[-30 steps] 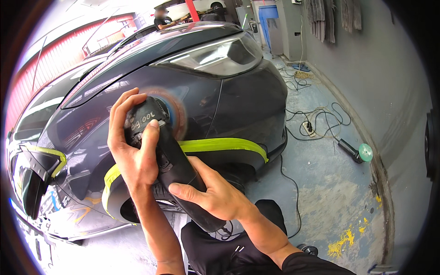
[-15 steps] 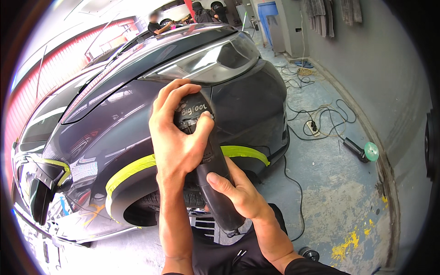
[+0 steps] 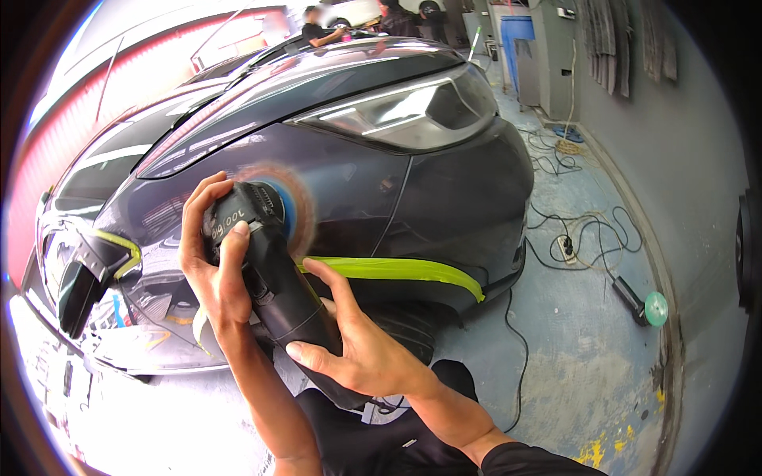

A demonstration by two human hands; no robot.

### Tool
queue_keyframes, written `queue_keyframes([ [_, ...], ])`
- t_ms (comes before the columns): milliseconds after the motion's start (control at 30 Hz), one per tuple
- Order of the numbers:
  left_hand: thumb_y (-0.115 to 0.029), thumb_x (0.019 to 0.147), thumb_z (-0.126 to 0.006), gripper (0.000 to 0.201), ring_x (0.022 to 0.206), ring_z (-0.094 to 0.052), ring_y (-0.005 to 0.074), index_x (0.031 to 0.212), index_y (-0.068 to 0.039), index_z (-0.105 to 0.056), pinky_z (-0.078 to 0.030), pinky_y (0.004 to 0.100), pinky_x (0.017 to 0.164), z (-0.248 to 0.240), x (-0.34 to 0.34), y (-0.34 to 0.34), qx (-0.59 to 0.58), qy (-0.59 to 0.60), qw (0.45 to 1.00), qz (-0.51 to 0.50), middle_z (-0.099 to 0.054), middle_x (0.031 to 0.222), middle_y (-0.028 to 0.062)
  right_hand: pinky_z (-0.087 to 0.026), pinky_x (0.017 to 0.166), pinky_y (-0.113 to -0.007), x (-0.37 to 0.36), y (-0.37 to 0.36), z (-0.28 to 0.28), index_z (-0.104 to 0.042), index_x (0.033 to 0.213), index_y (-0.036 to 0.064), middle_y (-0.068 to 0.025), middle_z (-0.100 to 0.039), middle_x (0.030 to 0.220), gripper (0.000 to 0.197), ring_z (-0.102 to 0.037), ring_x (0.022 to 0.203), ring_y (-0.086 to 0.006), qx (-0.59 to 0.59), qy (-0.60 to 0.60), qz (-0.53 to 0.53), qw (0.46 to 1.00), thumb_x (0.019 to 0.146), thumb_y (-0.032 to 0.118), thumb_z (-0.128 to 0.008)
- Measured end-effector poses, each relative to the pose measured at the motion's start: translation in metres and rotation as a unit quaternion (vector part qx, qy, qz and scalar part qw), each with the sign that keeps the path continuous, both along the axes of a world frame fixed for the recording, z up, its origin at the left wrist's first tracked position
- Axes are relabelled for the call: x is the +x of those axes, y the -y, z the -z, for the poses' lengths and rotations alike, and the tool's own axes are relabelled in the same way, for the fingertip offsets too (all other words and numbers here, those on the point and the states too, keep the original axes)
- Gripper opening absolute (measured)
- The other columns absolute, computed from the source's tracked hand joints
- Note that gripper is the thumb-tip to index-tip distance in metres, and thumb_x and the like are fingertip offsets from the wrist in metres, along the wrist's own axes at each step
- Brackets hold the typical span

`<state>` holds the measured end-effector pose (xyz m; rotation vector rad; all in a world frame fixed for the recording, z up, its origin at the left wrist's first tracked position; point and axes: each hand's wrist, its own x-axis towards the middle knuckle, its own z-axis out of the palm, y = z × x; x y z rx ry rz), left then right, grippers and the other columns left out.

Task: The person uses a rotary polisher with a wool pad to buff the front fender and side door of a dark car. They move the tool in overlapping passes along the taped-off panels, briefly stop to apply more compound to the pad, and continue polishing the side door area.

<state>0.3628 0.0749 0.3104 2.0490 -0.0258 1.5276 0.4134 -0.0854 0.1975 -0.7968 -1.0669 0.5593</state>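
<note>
A black polisher (image 3: 279,295) is held in both hands against the dark car's front fender (image 3: 349,178). My left hand (image 3: 221,282) curls over the machine's head, thumb on top. Further down, my right hand (image 3: 369,353) wraps the body, its index finger stretched near the tape. The polisher's round pad (image 3: 300,214), blue with a blurred brownish rim, faces the paint; whether all of it touches is hidden by the head. Bright yellow-green tape (image 3: 397,269) runs along the wheel arch below. Above right lies the headlight (image 3: 417,111).
On the floor at right lies a black tool with a green round end (image 3: 655,309), beside tangled cables (image 3: 591,238). A grey wall (image 3: 675,151) with hanging cloths borders that side. The side mirror (image 3: 83,297) juts out at left. Another person (image 3: 317,33) stands beyond the car.
The polisher and both hands have moved left along the fender, and the tool's tilt has changed so that its pad now shows. The view has shifted too. Both hands keep their hold.
</note>
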Motion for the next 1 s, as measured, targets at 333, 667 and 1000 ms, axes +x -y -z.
queue_keyframes([
  [333, -0.022, 0.082, -0.071, 0.046, 0.126, -0.066, 0.0338, 0.122, 0.000, -0.073, -0.048, 0.0451, 0.112, 0.006, 0.032, 0.026, 0.080, -0.010, 0.997, 0.018, -0.069, 0.136, 0.0195, -0.051, 0.104, -0.037, -0.001, 0.034, 0.003, -0.015, 0.171, 0.0089, -0.0211, -0.059, 0.142, 0.091, -0.064, 0.121, -0.0239, -0.005, -0.147, 0.018, 0.989, 0.101, 0.013, -0.072],
  [667, -0.032, 0.091, -0.076, 0.039, 0.129, -0.062, 0.0367, 0.117, -0.003, -0.077, -0.045, 0.0460, 0.116, 0.009, 0.051, 0.035, 0.063, -0.018, 0.994, 0.091, -0.069, 0.136, 0.0152, -0.066, 0.073, -0.038, -0.033, 0.021, 0.004, -0.013, 0.168, 0.0077, -0.0262, -0.067, 0.124, 0.083, -0.076, 0.081, -0.0291, 0.015, -0.163, 0.148, 0.975, 0.104, 0.024, -0.063],
  [1000, -0.032, 0.089, -0.082, 0.052, 0.148, -0.047, 0.0461, 0.133, -0.006, -0.074, -0.036, 0.0514, 0.123, 0.019, -0.003, -0.012, 0.075, 0.016, 0.994, 0.084, -0.053, 0.159, 0.0236, -0.066, 0.065, -0.038, -0.073, -0.028, -0.008, -0.016, 0.166, 0.0059, -0.0263, -0.068, 0.122, 0.081, -0.077, 0.076, -0.0301, 0.008, -0.121, 0.171, 0.978, 0.103, 0.026, -0.064],
])
